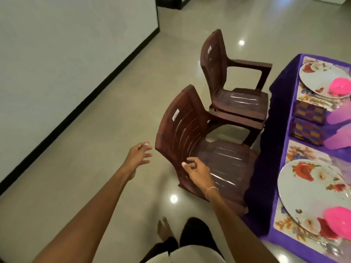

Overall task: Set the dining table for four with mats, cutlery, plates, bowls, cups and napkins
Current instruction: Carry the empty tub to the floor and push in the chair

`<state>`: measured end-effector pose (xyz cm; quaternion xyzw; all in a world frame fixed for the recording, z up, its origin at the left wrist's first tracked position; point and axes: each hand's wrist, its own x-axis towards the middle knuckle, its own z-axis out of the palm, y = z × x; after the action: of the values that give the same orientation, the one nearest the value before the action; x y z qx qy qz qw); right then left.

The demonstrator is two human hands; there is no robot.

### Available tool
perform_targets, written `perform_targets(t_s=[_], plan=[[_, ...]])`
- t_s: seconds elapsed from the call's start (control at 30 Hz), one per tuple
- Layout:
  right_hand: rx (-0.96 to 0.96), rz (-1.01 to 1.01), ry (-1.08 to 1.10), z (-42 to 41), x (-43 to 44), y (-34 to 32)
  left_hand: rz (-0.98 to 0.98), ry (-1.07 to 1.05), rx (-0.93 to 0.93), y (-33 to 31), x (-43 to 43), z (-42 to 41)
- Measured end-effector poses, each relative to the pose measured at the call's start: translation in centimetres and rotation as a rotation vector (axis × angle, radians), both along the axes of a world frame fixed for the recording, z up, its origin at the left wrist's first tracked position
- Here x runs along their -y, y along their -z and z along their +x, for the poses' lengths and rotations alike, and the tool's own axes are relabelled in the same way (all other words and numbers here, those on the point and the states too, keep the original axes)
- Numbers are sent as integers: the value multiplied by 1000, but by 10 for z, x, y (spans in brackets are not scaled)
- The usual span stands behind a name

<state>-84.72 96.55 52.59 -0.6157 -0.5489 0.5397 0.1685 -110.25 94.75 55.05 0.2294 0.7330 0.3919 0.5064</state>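
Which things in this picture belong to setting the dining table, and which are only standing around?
Belong to the job:
- floral rectangular mats
- white round flowered plates
- bright pink bowls
- table under purple cloth

Only standing around:
- nearer brown plastic chair
- farther brown plastic chair

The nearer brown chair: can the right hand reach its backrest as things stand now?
Probably yes. The right hand hovers open, holding nothing, close to the backrest of the nearer brown chair, and nothing shows between them.
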Motion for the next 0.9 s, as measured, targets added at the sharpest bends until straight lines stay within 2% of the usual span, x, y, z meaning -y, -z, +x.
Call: perform_targets(t_s=[0.23,0.4,0.67,0.8,0.9], plan=[[2,-10,-6,-66,-40,8,-39,263,15,19,-63,-35],[60,14,-62,-105,-73,16,-48,466,90,20,-134,-56],[294,-33,-134,-138,-101,21,-59,661,16,20,-258,-52],[340,-38,-100,-141,-100,19,-13,776,-79,31,-303,-45],[352,-39,-63,-142,-100,17,-24,834,-53,34,-322,-49]])
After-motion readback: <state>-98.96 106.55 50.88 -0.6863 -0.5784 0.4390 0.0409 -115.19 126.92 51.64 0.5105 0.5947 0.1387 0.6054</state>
